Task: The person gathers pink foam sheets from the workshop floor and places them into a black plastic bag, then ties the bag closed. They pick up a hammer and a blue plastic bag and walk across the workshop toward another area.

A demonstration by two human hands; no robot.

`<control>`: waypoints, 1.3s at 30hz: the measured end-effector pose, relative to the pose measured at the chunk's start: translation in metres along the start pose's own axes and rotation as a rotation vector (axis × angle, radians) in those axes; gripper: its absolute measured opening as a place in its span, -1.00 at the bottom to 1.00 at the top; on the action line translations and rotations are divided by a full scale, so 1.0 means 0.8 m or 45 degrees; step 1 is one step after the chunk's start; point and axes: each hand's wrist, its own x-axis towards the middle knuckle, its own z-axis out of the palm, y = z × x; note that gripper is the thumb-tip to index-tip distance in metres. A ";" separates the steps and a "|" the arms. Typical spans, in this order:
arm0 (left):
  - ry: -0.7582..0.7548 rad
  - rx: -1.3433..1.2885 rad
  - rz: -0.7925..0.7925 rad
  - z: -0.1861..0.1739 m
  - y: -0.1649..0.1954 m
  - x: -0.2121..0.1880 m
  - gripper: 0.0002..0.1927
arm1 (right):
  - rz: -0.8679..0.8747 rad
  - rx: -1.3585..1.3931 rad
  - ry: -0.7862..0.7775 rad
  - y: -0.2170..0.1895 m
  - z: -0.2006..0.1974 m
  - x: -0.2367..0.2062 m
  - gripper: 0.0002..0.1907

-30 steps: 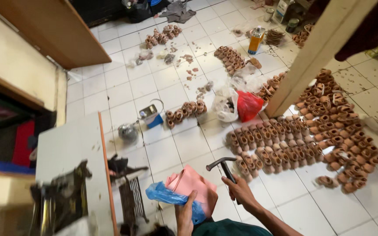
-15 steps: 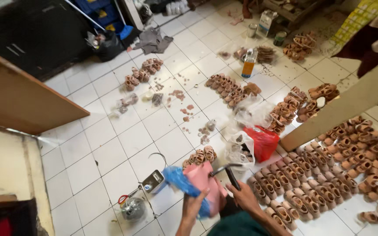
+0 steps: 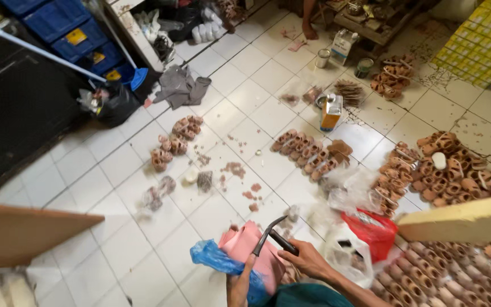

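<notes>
In the head view, the right hand [image 3: 308,260] grips a dark hammer [image 3: 274,236] at the near edge. The left hand [image 3: 240,284] clasps a stack of pink sheets [image 3: 251,244] in a blue plastic bag [image 3: 214,258]. Rows of small brown sandals [image 3: 450,170] crowd the right; open tiled floor [image 3: 126,244] lies near left.

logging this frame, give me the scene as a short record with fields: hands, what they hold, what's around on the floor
left hand: grips pink sheets and a blue plastic bag
right hand: holds a dark hammer over the sheets
floor: white tiles, scattered scraps
right of hands: red bag, clear bags
small brown sandals: rows and heaps across the tiles
far side: yellow can, grey cloth, blue crates
</notes>
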 end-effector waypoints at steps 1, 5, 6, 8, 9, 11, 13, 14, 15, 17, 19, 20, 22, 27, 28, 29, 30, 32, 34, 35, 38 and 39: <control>-0.029 -0.080 0.011 -0.003 0.024 0.046 -0.32 | -0.040 -0.037 0.037 -0.014 0.001 0.043 -0.56; -0.174 -0.061 0.261 -0.030 0.141 0.219 -0.28 | -0.138 0.017 0.120 -0.085 0.009 0.238 -0.64; -0.185 0.100 0.350 -0.042 0.180 0.264 -0.31 | -0.069 0.057 0.164 -0.107 0.022 0.279 -0.65; -0.254 0.392 0.340 -0.028 0.261 0.354 -0.41 | 0.066 0.060 0.268 -0.147 0.010 0.346 -0.68; -0.289 0.568 0.183 -0.038 0.298 0.386 -0.46 | 0.120 0.099 0.230 -0.163 0.007 0.359 -0.69; -0.359 0.728 0.070 -0.048 0.360 0.426 -0.51 | 0.206 0.219 0.212 -0.196 -0.007 0.401 -0.72; -0.379 0.629 0.202 -0.031 0.422 0.480 -0.55 | 0.243 0.211 0.229 -0.226 -0.033 0.458 -0.70; -0.377 0.614 0.244 -0.025 0.442 0.496 -0.57 | 0.285 0.217 0.220 -0.235 -0.039 0.476 -0.69; -0.386 0.606 0.296 -0.012 0.462 0.519 -0.58 | 0.293 0.297 0.209 -0.243 -0.046 0.500 -0.69; -0.366 0.625 0.257 0.024 0.497 0.579 -0.60 | 0.274 0.447 0.212 -0.251 -0.070 0.563 -0.70; -0.309 0.680 0.038 0.065 0.520 0.644 -0.60 | 0.286 0.489 0.263 -0.248 -0.102 0.628 -0.67; -0.348 0.681 0.103 0.087 0.531 0.681 -0.61 | 0.297 0.513 0.286 -0.243 -0.117 0.661 -0.65; -0.432 0.674 0.244 0.139 0.554 0.766 -0.62 | 0.333 0.524 0.351 -0.233 -0.159 0.737 -0.66; -0.544 0.703 0.304 0.311 0.634 0.980 -0.62 | 0.289 0.579 0.559 -0.222 -0.312 0.941 -0.80; -0.571 0.724 0.325 0.337 0.653 1.009 -0.62 | 0.310 0.689 0.601 -0.225 -0.345 0.972 -0.81; -0.594 0.759 0.305 0.354 0.668 1.031 -0.60 | 0.354 0.819 0.626 -0.231 -0.358 0.988 -0.80; -0.616 0.792 0.290 0.377 0.688 1.058 -0.57 | 0.342 0.903 0.659 -0.238 -0.376 1.004 -0.80; -0.673 0.773 0.310 0.433 0.734 1.114 -0.56 | 0.266 1.034 0.747 -0.251 -0.442 1.053 -0.77; -0.734 0.700 0.341 0.483 0.777 1.167 -0.58 | 0.356 0.985 0.902 -0.260 -0.498 1.100 -0.79; -0.765 0.727 0.325 0.506 0.797 1.194 -0.58 | 0.409 0.964 0.972 -0.261 -0.521 1.124 -0.80; -0.872 0.789 0.300 0.589 0.841 1.281 -0.58 | 0.446 1.570 1.154 -0.240 -0.598 1.222 -0.83; -0.915 0.811 0.312 0.617 0.851 1.313 -0.58 | 0.379 1.708 1.217 -0.223 -0.631 1.264 -0.83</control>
